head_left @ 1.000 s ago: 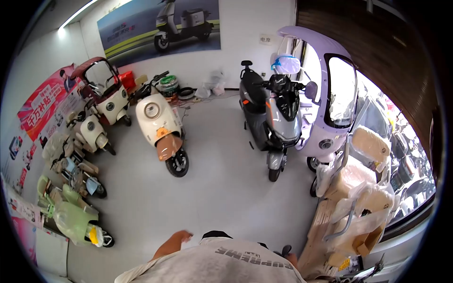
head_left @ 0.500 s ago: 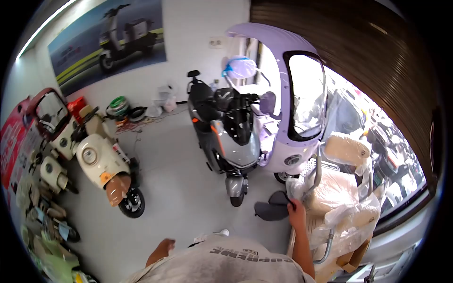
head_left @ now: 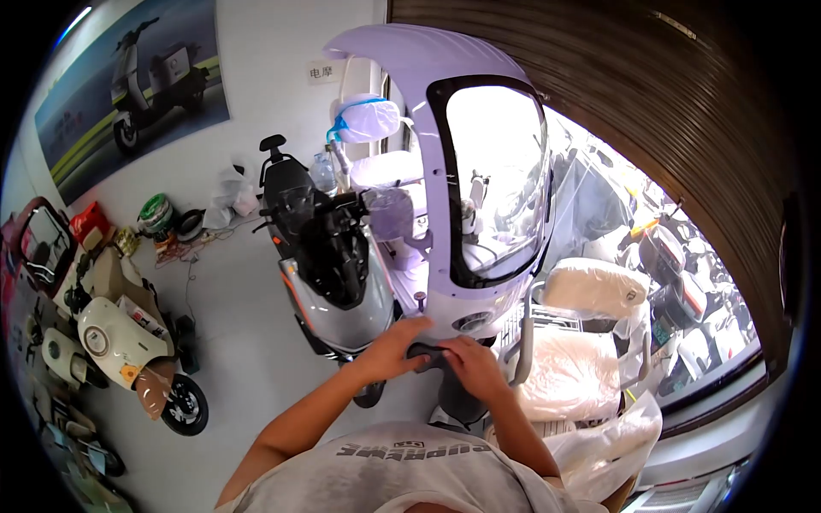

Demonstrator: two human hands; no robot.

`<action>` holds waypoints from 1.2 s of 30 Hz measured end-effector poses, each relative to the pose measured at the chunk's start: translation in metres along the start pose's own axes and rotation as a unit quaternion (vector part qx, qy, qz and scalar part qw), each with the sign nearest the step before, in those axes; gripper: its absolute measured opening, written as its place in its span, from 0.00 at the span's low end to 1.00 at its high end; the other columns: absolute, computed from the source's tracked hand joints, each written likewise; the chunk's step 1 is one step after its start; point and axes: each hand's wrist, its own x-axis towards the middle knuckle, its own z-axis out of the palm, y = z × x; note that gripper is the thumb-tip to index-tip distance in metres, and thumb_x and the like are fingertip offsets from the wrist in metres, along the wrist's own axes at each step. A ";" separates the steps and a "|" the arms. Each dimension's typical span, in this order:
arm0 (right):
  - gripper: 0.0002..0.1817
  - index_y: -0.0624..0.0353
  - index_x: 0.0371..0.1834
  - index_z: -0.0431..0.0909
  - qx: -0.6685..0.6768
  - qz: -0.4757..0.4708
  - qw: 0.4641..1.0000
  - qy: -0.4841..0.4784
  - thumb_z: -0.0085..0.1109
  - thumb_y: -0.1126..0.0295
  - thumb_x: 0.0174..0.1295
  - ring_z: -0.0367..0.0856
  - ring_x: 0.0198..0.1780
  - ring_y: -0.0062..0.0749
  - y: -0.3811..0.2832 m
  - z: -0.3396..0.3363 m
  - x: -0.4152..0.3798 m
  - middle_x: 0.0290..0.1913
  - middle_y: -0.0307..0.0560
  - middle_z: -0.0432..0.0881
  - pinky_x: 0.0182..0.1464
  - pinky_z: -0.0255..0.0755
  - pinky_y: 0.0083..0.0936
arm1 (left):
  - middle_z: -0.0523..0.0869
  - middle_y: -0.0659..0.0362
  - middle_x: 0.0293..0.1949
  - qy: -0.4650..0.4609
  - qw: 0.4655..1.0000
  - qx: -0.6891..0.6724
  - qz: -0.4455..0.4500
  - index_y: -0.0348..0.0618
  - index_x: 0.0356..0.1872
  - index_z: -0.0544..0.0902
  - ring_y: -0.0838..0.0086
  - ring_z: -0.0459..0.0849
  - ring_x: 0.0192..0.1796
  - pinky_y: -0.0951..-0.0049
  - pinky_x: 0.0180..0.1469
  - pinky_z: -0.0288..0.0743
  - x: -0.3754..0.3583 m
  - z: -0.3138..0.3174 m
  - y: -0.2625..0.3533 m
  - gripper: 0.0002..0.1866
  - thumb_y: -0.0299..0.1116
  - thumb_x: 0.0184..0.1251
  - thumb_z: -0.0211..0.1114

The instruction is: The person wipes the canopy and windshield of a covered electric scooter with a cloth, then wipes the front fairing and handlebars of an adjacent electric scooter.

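Both hands are in front of the chest around a dark grey, flexible item (head_left: 460,395) that hangs down below them. My right hand (head_left: 472,363) pinches its upper edge. My left hand (head_left: 395,349) is at its left end, with fingers bent against the edge. Just beyond the hands stand a grey and black scooter (head_left: 329,265) and a lilac vehicle with a canopy (head_left: 434,197). A seat wrapped in clear plastic (head_left: 569,372) is to the right of my right hand.
Cream scooters (head_left: 124,342) stand at the left. Bags (head_left: 231,195), a green coil (head_left: 156,214) and cables lie by the wall. At the right are a brown roller shutter (head_left: 599,77) and several scooters outside (head_left: 671,256).
My left hand has come up from the side to the dark item. My right hand has brought that item inward, in front of the chest. The view has shifted toward the right.
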 end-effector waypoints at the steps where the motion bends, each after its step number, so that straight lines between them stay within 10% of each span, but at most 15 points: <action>1: 0.13 0.51 0.56 0.82 0.003 -0.024 0.999 -0.026 0.57 0.67 0.72 0.84 0.44 0.54 0.020 0.000 0.010 0.43 0.50 0.82 0.45 0.78 0.45 | 0.86 0.52 0.54 -0.038 0.999 -0.016 -0.026 0.42 0.57 0.82 0.55 0.85 0.52 0.58 0.60 0.76 0.011 0.012 -0.001 0.19 0.34 0.67 0.71; 6: 0.12 0.52 0.55 0.81 0.051 -0.046 0.996 -0.055 0.57 0.66 0.72 0.85 0.45 0.54 0.086 -0.019 0.054 0.45 0.51 0.83 0.47 0.78 0.46 | 0.88 0.51 0.41 -0.114 0.974 -0.034 -0.194 0.43 0.49 0.86 0.54 0.86 0.45 0.59 0.48 0.78 0.069 0.037 -0.006 0.11 0.32 0.69 0.69; 16: 0.11 0.56 0.47 0.82 0.099 0.018 0.993 -0.065 0.64 0.62 0.69 0.85 0.44 0.57 0.187 -0.040 0.090 0.45 0.52 0.87 0.47 0.78 0.44 | 0.86 0.51 0.37 -0.092 0.971 0.024 -0.221 0.39 0.46 0.85 0.57 0.85 0.38 0.63 0.43 0.76 0.131 0.064 -0.028 0.08 0.32 0.72 0.67; 23: 0.15 0.63 0.44 0.84 0.208 0.164 0.960 -0.087 0.70 0.61 0.67 0.81 0.36 0.38 0.268 0.011 0.070 0.36 0.53 0.84 0.43 0.75 0.32 | 0.87 0.50 0.38 -0.074 0.960 0.053 -0.263 0.41 0.45 0.84 0.51 0.85 0.41 0.58 0.43 0.77 0.140 0.061 -0.066 0.08 0.33 0.73 0.65; 27: 0.14 0.61 0.46 0.85 0.228 0.170 0.958 -0.033 0.71 0.62 0.66 0.84 0.37 0.36 0.261 -0.030 0.119 0.35 0.51 0.86 0.43 0.77 0.32 | 0.88 0.49 0.41 -0.044 0.971 0.037 -0.233 0.38 0.47 0.85 0.53 0.87 0.45 0.61 0.49 0.79 0.179 0.027 -0.076 0.09 0.32 0.73 0.66; 33: 0.12 0.60 0.46 0.83 0.096 -0.062 0.983 0.141 0.65 0.62 0.70 0.85 0.38 0.41 0.151 -0.191 0.319 0.37 0.53 0.86 0.44 0.78 0.32 | 0.87 0.43 0.40 0.096 0.965 0.231 -0.076 0.39 0.46 0.84 0.47 0.87 0.43 0.55 0.43 0.79 0.359 -0.116 -0.069 0.09 0.34 0.74 0.65; 36: 0.15 0.63 0.47 0.83 0.006 -0.087 0.976 0.200 0.62 0.60 0.72 0.87 0.43 0.52 0.112 -0.243 0.436 0.42 0.58 0.87 0.48 0.78 0.40 | 0.84 0.46 0.51 0.297 0.788 0.538 0.048 0.41 0.55 0.82 0.50 0.82 0.54 0.51 0.56 0.73 0.454 -0.153 -0.080 0.16 0.29 0.67 0.65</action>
